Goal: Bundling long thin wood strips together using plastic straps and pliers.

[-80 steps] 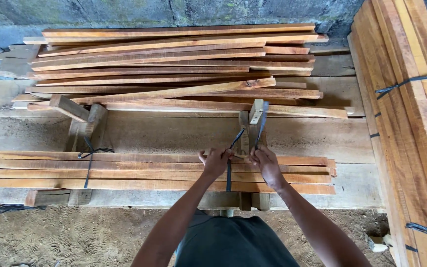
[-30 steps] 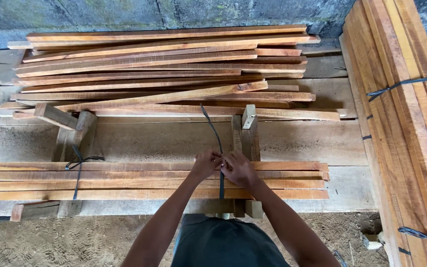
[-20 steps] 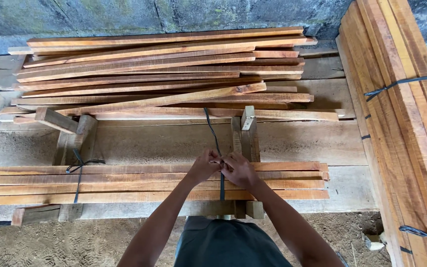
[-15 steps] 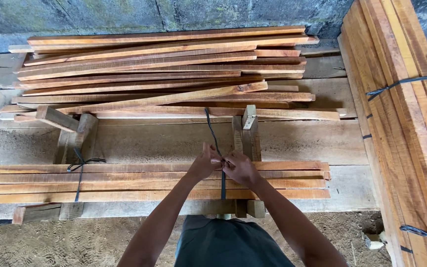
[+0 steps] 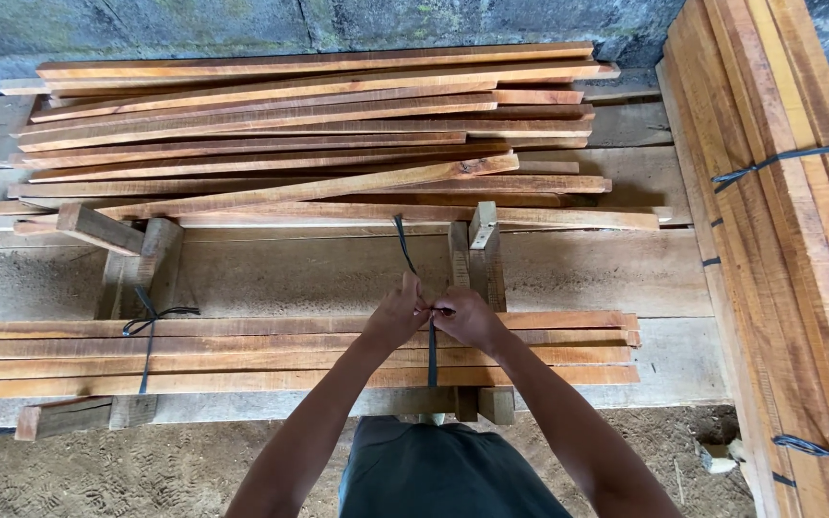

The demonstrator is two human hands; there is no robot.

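Nothing here is a true container; the nearest thing to one is the low wooden jig of short upright blocks that cradles the bundle of slats, a flat row of long reddish-brown strips lying side by side across the front of the workbench. A dark strap runs across the bundle near its right end, and its loose tail rises from the hands toward the pile behind. The left hand and the right hand meet knuckle to knuckle over the strap at the far edge of the bundle, both curled nearly closed and pinching the strap between fingers and thumb. A second strap, already knotted, binds the bundle near its left end. Behind lies a loose pile of slats, rough-sawn, straight-edged and unevenly fanned, against a grey block wall. At the right stands a taller stack of paler planks tied with dark bands (their sawn faces look smoother than the bench). The bench itself is grey, weathered and dusty, and the ground below is packed sawdust. Compared with half a second ago, the hands have drawn slightly closer together on the strap, and the tail leans a little more to the left; the bundle has not shifted.
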